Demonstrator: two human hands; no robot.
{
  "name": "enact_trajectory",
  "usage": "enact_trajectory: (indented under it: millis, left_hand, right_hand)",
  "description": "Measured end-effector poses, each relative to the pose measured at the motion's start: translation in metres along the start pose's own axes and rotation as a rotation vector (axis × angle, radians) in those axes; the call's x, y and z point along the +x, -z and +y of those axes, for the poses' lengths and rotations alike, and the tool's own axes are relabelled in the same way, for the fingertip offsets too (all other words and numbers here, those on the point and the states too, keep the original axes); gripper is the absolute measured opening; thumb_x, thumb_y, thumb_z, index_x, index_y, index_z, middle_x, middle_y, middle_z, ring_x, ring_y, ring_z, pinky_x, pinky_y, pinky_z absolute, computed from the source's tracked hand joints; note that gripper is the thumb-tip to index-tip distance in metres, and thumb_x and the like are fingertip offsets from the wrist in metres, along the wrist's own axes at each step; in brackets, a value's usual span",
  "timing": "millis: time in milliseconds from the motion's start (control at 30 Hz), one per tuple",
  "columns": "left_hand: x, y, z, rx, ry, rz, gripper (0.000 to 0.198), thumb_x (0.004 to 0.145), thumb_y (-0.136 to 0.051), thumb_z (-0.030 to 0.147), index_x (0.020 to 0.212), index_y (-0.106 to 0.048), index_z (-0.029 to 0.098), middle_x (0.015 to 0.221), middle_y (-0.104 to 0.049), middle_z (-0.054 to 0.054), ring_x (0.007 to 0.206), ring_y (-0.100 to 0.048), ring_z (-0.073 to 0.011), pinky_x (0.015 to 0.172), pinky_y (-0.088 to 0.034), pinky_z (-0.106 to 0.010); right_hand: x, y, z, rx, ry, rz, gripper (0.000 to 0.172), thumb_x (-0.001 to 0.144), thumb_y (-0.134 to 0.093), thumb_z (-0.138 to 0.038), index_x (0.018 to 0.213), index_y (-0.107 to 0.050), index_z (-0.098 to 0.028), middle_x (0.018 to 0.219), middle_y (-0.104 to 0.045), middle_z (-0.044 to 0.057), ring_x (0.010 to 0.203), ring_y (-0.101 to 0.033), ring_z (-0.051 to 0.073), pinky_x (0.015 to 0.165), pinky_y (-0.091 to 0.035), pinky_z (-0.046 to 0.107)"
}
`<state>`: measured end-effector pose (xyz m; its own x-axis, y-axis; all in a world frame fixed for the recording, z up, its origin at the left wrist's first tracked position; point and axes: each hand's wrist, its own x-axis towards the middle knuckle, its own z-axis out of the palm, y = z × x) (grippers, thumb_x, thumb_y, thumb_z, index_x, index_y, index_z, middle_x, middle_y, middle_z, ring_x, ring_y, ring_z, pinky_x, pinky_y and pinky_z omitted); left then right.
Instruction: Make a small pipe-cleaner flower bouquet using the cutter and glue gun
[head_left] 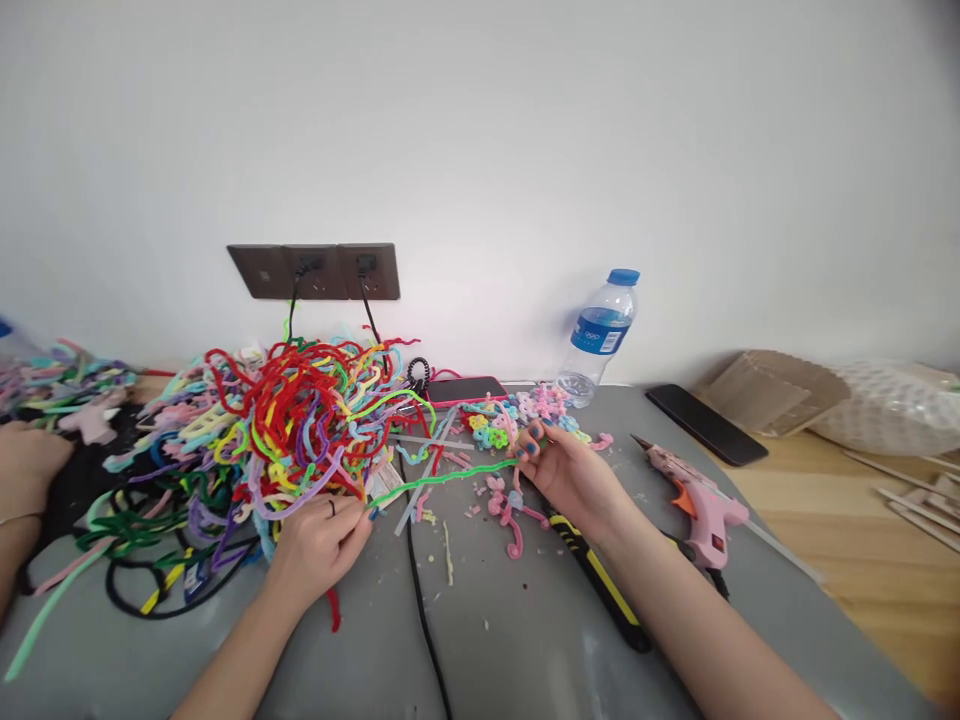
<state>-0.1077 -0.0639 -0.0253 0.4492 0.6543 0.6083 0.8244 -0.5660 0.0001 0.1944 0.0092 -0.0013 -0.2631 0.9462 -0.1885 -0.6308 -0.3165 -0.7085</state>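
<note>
A green pipe cleaner point(442, 479) stretches nearly straight between my two hands above the grey table. My left hand point(319, 545) pinches its left end, close to the front of a big tangled heap of coloured pipe cleaners point(300, 410). The other end sits between the closed fingertips of my right hand point(566, 475). Just behind that hand lies a cluster of small pastel pipe-cleaner flowers point(491, 425). Below the strand are curled pink pipe-cleaner pieces point(510, 515) and small scraps.
A pink glue gun point(701, 510), a yellow-black tool handle point(600, 580) and a black phone point(705, 425) lie right. A water bottle point(600, 335) stands by the wall. A black cable point(424, 600) crosses the table. Another person's hand point(30, 465) is at far left.
</note>
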Motion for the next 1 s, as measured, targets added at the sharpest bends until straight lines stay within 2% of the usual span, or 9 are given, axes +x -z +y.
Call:
enact_trajectory:
  millis: [233, 433, 500, 567, 667, 733, 833, 867, 1000]
  left_hand:
    - [0.000, -0.003, 0.000, 0.068, -0.028, -0.015, 0.038, 0.093, -0.047, 0.014, 0.056, -0.043, 0.019, 0.048, -0.045, 0.004, 0.046, -0.046, -0.0114, 0.052, -0.031, -0.026]
    - [0.000, -0.005, 0.000, 0.108, -0.019, -0.026, 0.040, 0.095, -0.045, 0.018, 0.055, -0.046, 0.020, 0.047, -0.046, 0.004, 0.044, -0.046, -0.0118, 0.051, -0.029, -0.027]
    - [-0.001, -0.006, 0.000, 0.116, -0.001, -0.032, 0.040, 0.094, -0.045, 0.018, 0.054, -0.046, 0.020, 0.046, -0.047, 0.004, 0.044, -0.046, -0.0121, 0.050, -0.029, -0.027]
    - [-0.001, -0.007, 0.001, 0.119, 0.025, -0.035, 0.040, 0.094, -0.046, 0.019, 0.054, -0.047, 0.020, 0.046, -0.047, 0.003, 0.044, -0.047, -0.0124, 0.050, -0.028, -0.028]
    - [-0.003, -0.007, 0.002, 0.105, 0.073, -0.044, 0.040, 0.093, -0.045, 0.018, 0.054, -0.047, 0.020, 0.045, -0.046, 0.004, 0.043, -0.047, -0.0120, 0.049, -0.028, -0.027]
    - [-0.004, -0.007, 0.003, 0.095, 0.100, -0.055, 0.040, 0.093, -0.045, 0.018, 0.053, -0.046, 0.020, 0.045, -0.045, 0.004, 0.043, -0.047, -0.0120, 0.049, -0.027, -0.027]
    - [-0.005, -0.007, 0.004, 0.082, 0.133, -0.067, 0.039, 0.093, -0.045, 0.018, 0.053, -0.047, 0.020, 0.045, -0.045, 0.003, 0.043, -0.047, -0.0127, 0.049, -0.027, -0.028]
    - [-0.004, -0.007, 0.004, 0.077, 0.142, -0.069, 0.039, 0.093, -0.045, 0.018, 0.054, -0.047, 0.020, 0.045, -0.046, 0.003, 0.043, -0.047, -0.0130, 0.049, -0.027, -0.028]
    - [-0.001, 0.001, 0.007, 0.015, 0.138, -0.047, 0.026, 0.093, -0.046, 0.020, 0.071, -0.059, 0.019, 0.058, -0.059, -0.001, 0.057, -0.057, -0.0171, 0.056, -0.039, -0.028]
  right_hand:
    - [0.003, 0.006, -0.004, -0.333, 0.269, 0.074, 0.023, 0.069, -0.079, -0.037, 0.080, -0.064, -0.022, 0.080, -0.067, 0.000, 0.077, -0.062, 0.017, 0.079, -0.050, 0.032]
    - [-0.004, 0.002, -0.027, -0.715, 0.548, 0.216, 0.015, 0.077, -0.068, -0.035, 0.087, -0.064, -0.024, 0.092, -0.067, 0.001, 0.096, -0.060, 0.019, 0.090, -0.044, 0.034]
    - [-0.017, -0.007, -0.041, -0.833, 0.571, 0.200, 0.014, 0.081, -0.064, -0.035, 0.089, -0.065, -0.025, 0.098, -0.067, 0.002, 0.102, -0.059, 0.021, 0.093, -0.042, 0.035]
    - [-0.036, -0.012, -0.054, -0.968, 0.544, 0.172, 0.019, 0.082, -0.065, -0.040, 0.095, -0.066, -0.025, 0.104, -0.067, 0.004, 0.102, -0.059, 0.024, 0.088, -0.044, 0.036]
    - [-0.067, 0.001, -0.062, -1.265, 0.483, 0.102, 0.026, 0.083, -0.063, -0.046, 0.099, -0.067, -0.026, 0.101, -0.069, 0.007, 0.097, -0.060, 0.028, 0.079, -0.046, 0.038]
    - [-0.084, 0.025, -0.053, -1.487, 0.446, 0.131, 0.028, 0.085, -0.058, -0.049, 0.099, -0.067, -0.027, 0.100, -0.070, 0.009, 0.091, -0.062, 0.029, 0.074, -0.048, 0.040]
    - [-0.101, 0.062, -0.020, -1.770, 0.500, 0.198, 0.032, 0.082, -0.059, -0.048, 0.104, -0.065, -0.026, 0.106, -0.069, 0.012, 0.099, -0.062, 0.036, 0.081, -0.048, 0.048]
    - [-0.104, 0.071, -0.005, -1.824, 0.503, 0.181, 0.036, 0.084, -0.058, -0.047, 0.112, -0.063, -0.026, 0.111, -0.068, 0.012, 0.102, -0.062, 0.036, 0.085, -0.049, 0.049]
    - [-0.111, 0.081, 0.047, -1.907, 0.698, 0.236, 0.045, 0.090, -0.050, -0.043, 0.132, -0.049, -0.026, 0.131, -0.057, 0.015, 0.120, -0.055, 0.037, 0.094, -0.047, 0.051]
